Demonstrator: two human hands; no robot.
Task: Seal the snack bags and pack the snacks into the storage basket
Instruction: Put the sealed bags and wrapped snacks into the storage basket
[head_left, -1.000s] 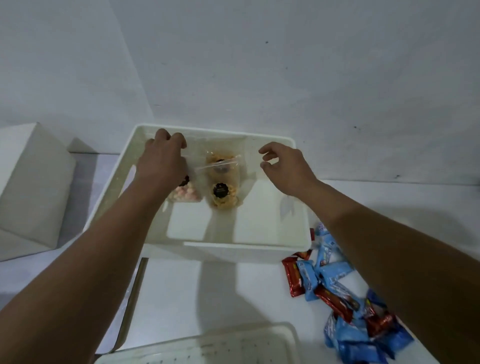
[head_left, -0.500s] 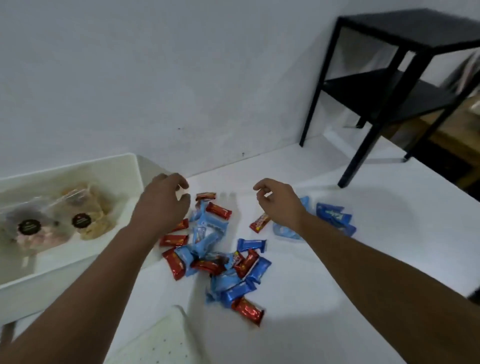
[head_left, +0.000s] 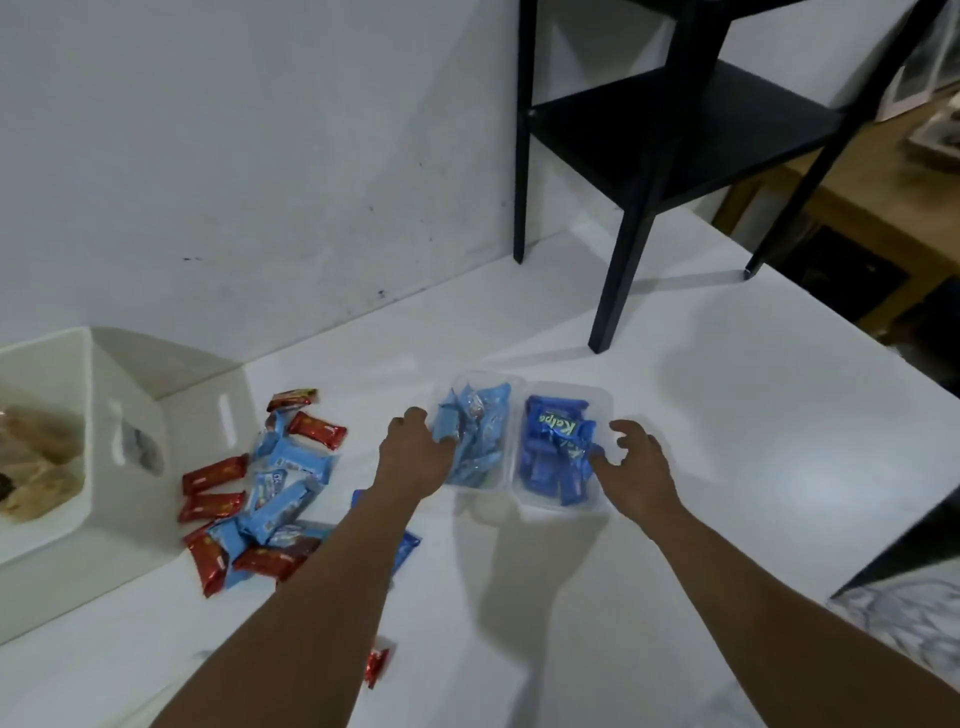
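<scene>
Left hand (head_left: 415, 457) gripped the light-blue snack bag (head_left: 475, 434), right hand (head_left: 636, 467) with curled fingers touched the dark-blue snack bag (head_left: 556, 452), white storage basket (head_left: 130, 415) far left on the desk (head_left: 675, 415).

A black side table (head_left: 691, 119) stands against the scuffed white wall (head_left: 260, 156).

we can read "Kalpa" on a dark blue wrapper (head_left: 558, 427) | in the clear container (head_left: 597, 397) by the black shelf (head_left: 675, 114) | other wrappers too blurry for us
</scene>
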